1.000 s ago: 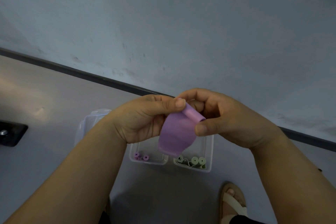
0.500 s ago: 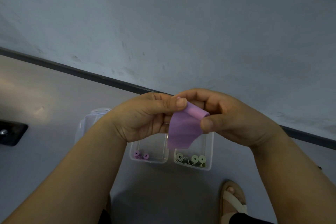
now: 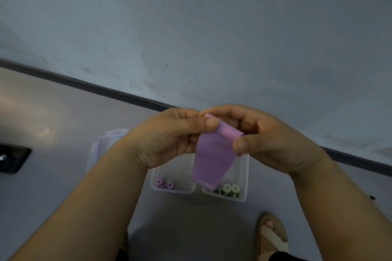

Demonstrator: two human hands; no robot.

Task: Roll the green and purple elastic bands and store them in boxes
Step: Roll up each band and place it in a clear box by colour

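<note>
Head view: left hand (image 3: pixel 169 137), right hand (image 3: pixel 273 142) tight on one purple band (image 3: pixel 214 159); two boxes (image 3: pixel 172 191) beneath

The left forearm (image 3: pixel 89 203) and right forearm (image 3: pixel 343 203) rise from the lower corners and meet mid-frame; the left hand (image 3: pixel 169 137) pinches the purple elastic band (image 3: pixel 214 161), thumb on top; the right hand (image 3: pixel 271 137) curls round its rolled end, thumb pressed against it.

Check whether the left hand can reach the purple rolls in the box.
Not just now, probably: left hand and right hand both pinch the purple band. The box with the purple rolls lies open below.
</note>
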